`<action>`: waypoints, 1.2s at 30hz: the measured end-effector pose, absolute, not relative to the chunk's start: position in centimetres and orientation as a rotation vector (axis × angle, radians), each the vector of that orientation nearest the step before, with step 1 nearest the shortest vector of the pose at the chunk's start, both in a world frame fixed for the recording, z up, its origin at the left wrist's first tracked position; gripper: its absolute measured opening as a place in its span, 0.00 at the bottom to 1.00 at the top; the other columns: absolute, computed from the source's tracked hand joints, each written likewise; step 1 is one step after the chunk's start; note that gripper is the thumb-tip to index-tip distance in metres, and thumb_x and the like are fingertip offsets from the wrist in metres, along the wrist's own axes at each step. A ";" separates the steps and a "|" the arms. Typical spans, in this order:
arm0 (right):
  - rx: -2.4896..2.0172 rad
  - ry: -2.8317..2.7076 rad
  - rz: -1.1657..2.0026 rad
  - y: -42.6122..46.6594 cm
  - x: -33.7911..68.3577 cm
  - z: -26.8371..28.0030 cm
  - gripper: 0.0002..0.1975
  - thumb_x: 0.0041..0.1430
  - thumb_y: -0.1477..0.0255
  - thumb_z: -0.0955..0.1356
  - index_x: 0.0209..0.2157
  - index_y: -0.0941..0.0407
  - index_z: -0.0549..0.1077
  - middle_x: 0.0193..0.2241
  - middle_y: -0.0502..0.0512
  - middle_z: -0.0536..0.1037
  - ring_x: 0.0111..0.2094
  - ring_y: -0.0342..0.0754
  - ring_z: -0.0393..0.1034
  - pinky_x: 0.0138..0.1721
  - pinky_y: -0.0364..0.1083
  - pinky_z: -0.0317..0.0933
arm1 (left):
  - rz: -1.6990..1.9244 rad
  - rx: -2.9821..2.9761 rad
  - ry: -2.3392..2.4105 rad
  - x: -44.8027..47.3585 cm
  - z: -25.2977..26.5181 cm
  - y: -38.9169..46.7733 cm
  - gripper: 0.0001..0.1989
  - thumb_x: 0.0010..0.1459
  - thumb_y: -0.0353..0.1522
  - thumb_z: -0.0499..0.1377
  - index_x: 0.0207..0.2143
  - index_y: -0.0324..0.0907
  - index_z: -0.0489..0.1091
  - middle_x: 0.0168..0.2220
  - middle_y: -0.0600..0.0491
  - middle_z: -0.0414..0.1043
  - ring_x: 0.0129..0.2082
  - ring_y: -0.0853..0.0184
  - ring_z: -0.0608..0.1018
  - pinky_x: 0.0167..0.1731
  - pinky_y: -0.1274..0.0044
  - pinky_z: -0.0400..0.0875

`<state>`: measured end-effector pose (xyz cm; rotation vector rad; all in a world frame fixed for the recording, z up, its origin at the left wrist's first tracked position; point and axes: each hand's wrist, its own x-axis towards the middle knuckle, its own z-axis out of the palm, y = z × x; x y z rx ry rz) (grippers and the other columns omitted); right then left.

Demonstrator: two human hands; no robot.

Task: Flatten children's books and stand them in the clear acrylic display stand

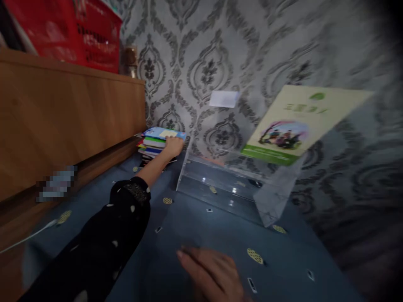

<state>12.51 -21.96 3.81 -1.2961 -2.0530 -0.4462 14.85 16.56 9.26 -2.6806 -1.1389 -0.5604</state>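
Observation:
My left hand (174, 146) reaches far forward to a stack of books (154, 150) by the wall. Its fingers are bent over the near right edge of the light blue top book (157, 133); the fingertips are partly hidden. Low in the view, my right hand (214, 272) is above the blue cloth, slightly blurred, its fingers curled together with nothing visible in them. To the right of the stack stands a clear plastic rack (217, 201). A cream book with a green band (283, 126) leans in its right end, tilted.
A wooden cabinet (72, 113) lines the left side, with a red basket (97, 37) on top. The blue patterned cloth (189, 226) covers the surface. A white cable (28, 239) lies at left. Patterned wallpaper (208, 67) rises behind the rack.

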 end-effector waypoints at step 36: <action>-1.617 -1.232 0.633 -17.8 13.0 -4.9 0.31 0.57 0.43 0.65 0.38 0.57 0.81 0.26 0.59 0.82 0.24 0.49 0.76 0.24 0.43 0.71 | -1.441 -2.833 -1.686 -3.7 -2.3 17.9 0.27 0.62 0.35 0.59 0.62 0.38 0.60 0.68 0.37 0.54 0.70 0.51 0.54 0.66 0.57 0.48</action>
